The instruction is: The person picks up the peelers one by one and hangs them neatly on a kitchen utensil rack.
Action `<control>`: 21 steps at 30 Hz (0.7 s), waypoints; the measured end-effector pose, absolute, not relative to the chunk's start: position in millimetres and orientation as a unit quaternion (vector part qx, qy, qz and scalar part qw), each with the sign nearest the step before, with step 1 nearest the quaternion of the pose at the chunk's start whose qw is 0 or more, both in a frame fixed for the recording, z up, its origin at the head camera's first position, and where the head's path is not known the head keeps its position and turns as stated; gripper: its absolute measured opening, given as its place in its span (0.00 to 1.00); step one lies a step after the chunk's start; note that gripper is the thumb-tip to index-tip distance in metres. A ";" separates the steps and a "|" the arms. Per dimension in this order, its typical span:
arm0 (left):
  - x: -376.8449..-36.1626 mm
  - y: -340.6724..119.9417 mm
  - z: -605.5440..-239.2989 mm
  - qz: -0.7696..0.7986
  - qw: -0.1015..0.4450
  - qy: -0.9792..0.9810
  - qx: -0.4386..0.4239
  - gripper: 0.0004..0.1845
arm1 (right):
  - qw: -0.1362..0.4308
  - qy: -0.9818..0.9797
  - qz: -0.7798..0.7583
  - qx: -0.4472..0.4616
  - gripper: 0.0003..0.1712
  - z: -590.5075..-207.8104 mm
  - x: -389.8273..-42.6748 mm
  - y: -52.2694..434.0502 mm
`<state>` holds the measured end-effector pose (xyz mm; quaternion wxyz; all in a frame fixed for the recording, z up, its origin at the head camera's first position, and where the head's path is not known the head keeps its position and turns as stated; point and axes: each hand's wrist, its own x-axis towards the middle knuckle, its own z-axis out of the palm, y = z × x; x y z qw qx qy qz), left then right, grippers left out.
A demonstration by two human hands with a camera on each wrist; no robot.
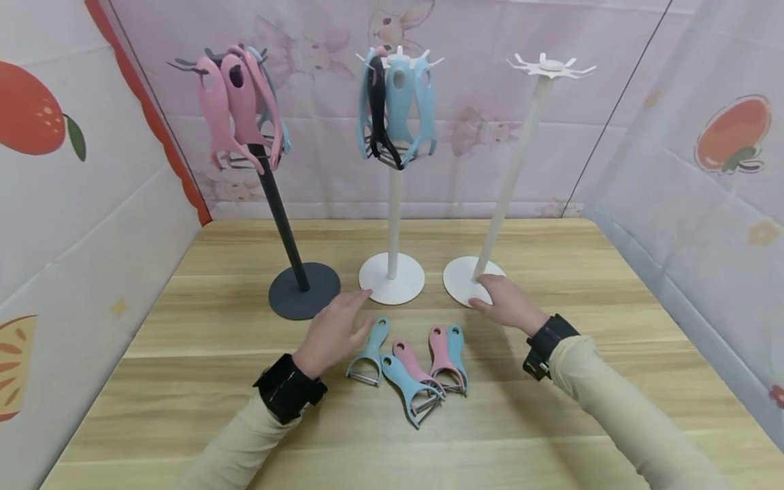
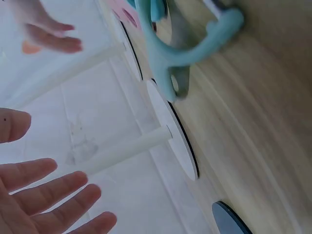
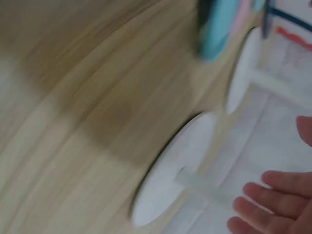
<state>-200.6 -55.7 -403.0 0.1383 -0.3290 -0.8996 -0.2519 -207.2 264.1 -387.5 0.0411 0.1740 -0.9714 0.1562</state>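
Note:
My left hand (image 1: 332, 332) is held over the table with its fingers extended, holding nothing. Just right of it lies a light blue peeler (image 1: 373, 346), whose handle points away from me. Beside that peeler is a loose group: a pink peeler (image 1: 409, 359), another blue peeler (image 1: 399, 373), a second pink peeler (image 1: 438, 346) and a blue peeler (image 1: 456, 346) partly behind it. My right hand (image 1: 510, 303) reaches toward the base of the bare white stand (image 1: 514, 160), its fingers relaxed in the right wrist view; contact with the base cannot be told.
A dark stand (image 1: 278, 211) at the left carries pink peelers (image 1: 240, 99) and blue ones. The middle white stand (image 1: 394, 218) bears blue peelers (image 1: 399, 88) and a black peeler (image 1: 376, 102). Printed cloth (image 1: 318, 184) encloses the wooden table (image 1: 208, 381) at its back and sides.

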 end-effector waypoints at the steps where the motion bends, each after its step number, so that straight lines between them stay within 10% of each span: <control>1: -199.7 -55.8 -403.9 -0.246 0.136 -0.901 -0.331 0.23 | 0.027 -0.976 0.139 0.164 0.27 -391.4 -212.0 268.6; 21: -183.5 -37.0 -427.0 -0.093 -0.027 -0.945 -0.313 0.32 | -0.078 -0.986 0.059 0.133 0.52 -469.0 -284.9 313.9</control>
